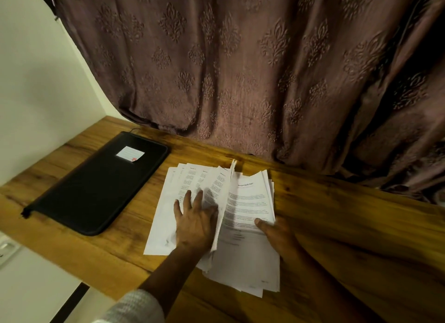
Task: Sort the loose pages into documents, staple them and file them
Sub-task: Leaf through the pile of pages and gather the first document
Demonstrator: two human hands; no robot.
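A loose pile of printed white pages (pixel 245 202) lies on the wooden table (pixel 349 226), fanned out to the left. My left hand (pixel 195 219) presses flat with spread fingers on the fanned sheets (pixel 166 202) at the left. My right hand (pixel 277 231) pinches the right edge of the stack, thumb on top of a page with a heading. One sheet (pixel 227 195) stands curled up between the two hands. A black zipped folder (pixel 96 185) with a white label lies closed to the left of the pages. No stapler is in view.
A brown patterned curtain (pixel 240 70) hangs against the table's far edge. A white wall (pixel 36 82) stands at the left, and the table's near-left edge (pixel 72 269) drops off to a white surface.
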